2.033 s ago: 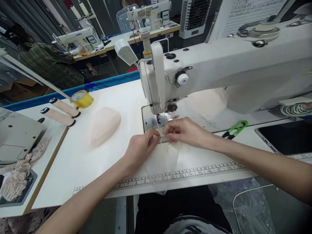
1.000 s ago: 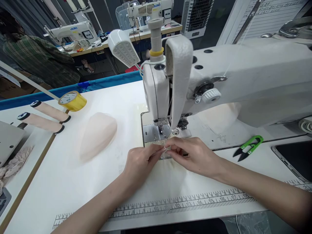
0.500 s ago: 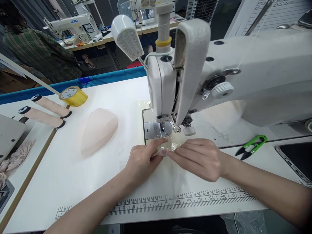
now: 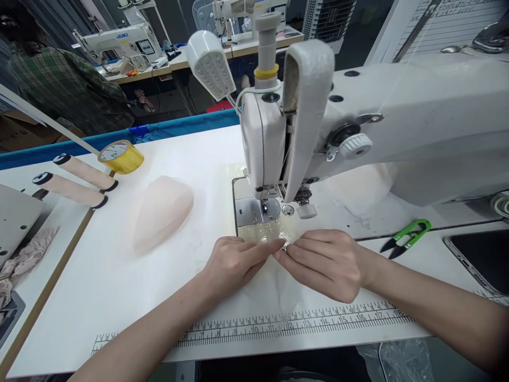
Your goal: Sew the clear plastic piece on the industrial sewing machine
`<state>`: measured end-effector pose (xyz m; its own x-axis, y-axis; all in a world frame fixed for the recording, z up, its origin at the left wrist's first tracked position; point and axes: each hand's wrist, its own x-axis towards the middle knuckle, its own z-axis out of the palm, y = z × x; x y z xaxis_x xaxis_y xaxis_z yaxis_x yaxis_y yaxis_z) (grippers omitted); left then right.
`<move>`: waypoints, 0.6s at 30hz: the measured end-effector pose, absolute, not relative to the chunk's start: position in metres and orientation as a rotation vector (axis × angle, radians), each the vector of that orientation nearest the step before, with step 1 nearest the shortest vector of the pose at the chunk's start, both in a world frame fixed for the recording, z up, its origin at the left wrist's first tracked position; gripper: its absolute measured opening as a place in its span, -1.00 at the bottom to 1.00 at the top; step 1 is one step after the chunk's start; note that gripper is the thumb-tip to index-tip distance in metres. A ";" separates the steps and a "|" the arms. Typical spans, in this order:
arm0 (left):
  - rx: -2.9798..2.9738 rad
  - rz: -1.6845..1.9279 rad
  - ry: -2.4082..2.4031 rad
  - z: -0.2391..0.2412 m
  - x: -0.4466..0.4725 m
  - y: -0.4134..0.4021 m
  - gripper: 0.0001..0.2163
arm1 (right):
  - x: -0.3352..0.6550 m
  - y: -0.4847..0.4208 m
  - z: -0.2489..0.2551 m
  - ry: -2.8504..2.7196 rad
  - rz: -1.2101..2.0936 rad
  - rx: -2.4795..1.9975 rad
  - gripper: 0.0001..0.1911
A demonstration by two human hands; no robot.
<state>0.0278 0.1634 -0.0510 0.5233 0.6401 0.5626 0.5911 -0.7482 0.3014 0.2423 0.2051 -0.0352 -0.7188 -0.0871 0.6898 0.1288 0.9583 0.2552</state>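
Both hands meet on the white sewing table (image 4: 119, 297), just in front of the needle plate (image 4: 254, 211) of the sewing machine (image 4: 358, 127). The left hand (image 4: 233, 264) lies palm down with its index finger stretched toward the right, and the right hand (image 4: 324, 262) comes in from the other side with its fingers curled — the fingertips of the two hands touch, pinching the near-top edge of a sheer, almost transparent piece of fabric (image 4: 274, 289). Both hands are closed on that edge; what exactly sits between the fingertips is too small to tell.

The fabric lies flat on the table, its long axis running from the pinched edge near the plate back toward the person, with its lower end reaching the printed ruler strip (image 4: 302, 321) along the table's front edge. The upper end points at the presser foot (image 4: 264, 204), close to it but not under it.

To the left, well apart from the hands, rests a pale pink moulded cup (image 4: 161, 212), its narrow end aimed toward the near-left. Beyond it stand a roll of yellow tape (image 4: 120, 156) and two pink thread cones (image 4: 79, 180) lying on their sides. Green thread snips (image 4: 405, 237) lie to the right of the right hand, beside a dark phone screen (image 4: 481, 260). The machine's lamp (image 4: 209, 63) hangs above the table — in the background a person in a plaid shirt (image 4: 67, 90) sits by other machines.
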 end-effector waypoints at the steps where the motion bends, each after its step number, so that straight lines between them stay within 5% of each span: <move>1: 2.685 1.041 1.070 -0.051 0.028 0.163 -0.81 | 0.242 0.205 -0.035 -2.343 -0.366 -0.028 -0.91; 18: 2.598 1.064 1.275 -0.051 0.034 0.161 -0.84 | 0.250 0.204 -0.032 -2.386 -0.355 -0.044 -0.89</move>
<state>0.0339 0.1613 -0.0508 0.4206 0.7164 0.5567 0.6759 -0.6567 0.3346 0.2504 0.2035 -0.0318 -0.7456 -0.0661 0.6632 0.1296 0.9617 0.2415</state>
